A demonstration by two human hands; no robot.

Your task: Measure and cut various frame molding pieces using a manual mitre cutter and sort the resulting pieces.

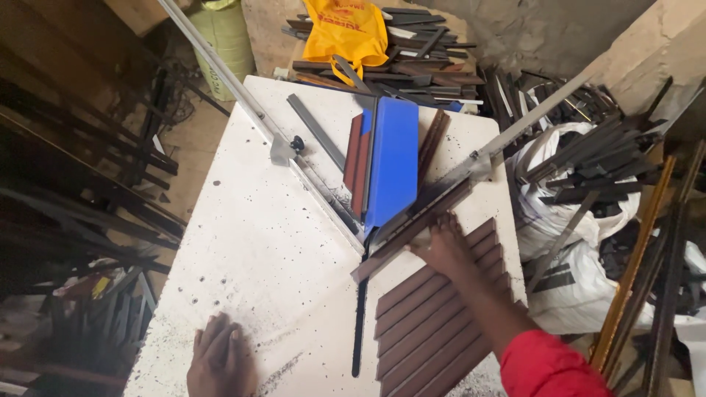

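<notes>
Brown ribbed moulding strips point(441, 323) under right hand point(440, 246), speckled white table point(250, 242).

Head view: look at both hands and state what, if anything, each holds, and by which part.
The right hand presses a dark brown strip near its middle against the angled metal fence. The left hand holds nothing, resting flat on the white table.

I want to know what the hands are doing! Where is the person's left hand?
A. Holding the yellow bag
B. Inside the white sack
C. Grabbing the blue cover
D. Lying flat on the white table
D: the left hand lies flat, palm down, on the speckled white table near its front edge, while the right hand rests on the brown strips.
</notes>
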